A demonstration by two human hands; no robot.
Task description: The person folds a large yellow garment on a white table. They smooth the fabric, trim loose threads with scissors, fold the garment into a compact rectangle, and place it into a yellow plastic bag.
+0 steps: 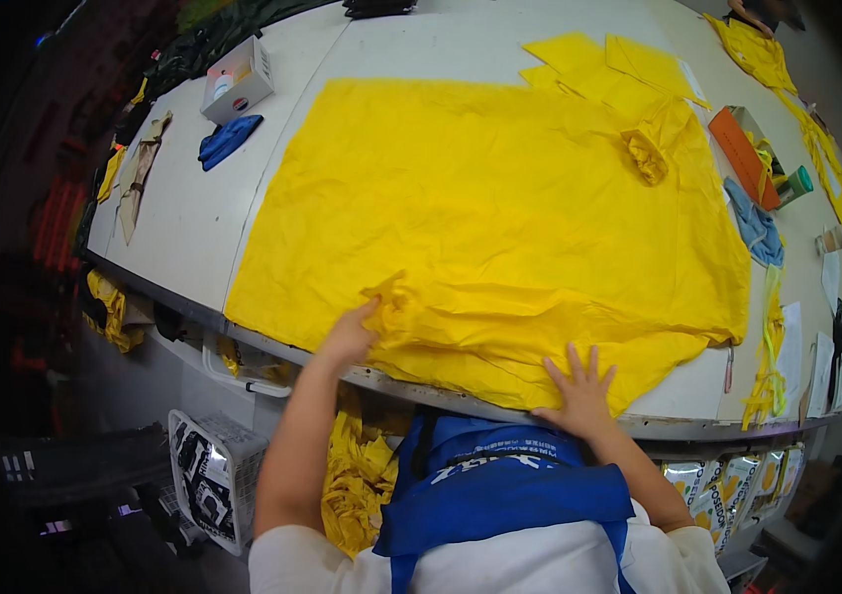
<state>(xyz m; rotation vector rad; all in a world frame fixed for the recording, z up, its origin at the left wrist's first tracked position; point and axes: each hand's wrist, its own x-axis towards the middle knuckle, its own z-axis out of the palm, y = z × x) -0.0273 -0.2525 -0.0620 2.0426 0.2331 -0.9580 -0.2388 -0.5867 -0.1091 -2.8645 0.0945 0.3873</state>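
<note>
- The yellow sheet [480, 188] lies broad across the desk [208, 198], its near edge along the person's side, probably so that both arms can reach it.
- The left grip [350, 335] rests at a raised fold near that edge; whether it pinches the cloth or only pushes it, I cannot tell.
- The right grip [582, 398] is spread, palm down on the near edge, seemingly to hold or smooth it.
- A puckered bunch [647, 158] sits toward the sheet's far right; yellow pieces [589, 69] lie at the far edge, perhaps set there out of the way.
- The white box [248, 87], far left, holds a small white item; a blue cloth [229, 142] lies just beside it.
- The orange box [736, 156], on the right, shows something yellow at its opening; a green-ended tube [795, 185] is beside it.
- Under the desk, a white basket [239, 470] shows black-and-white contents, too unclear to name.
</note>
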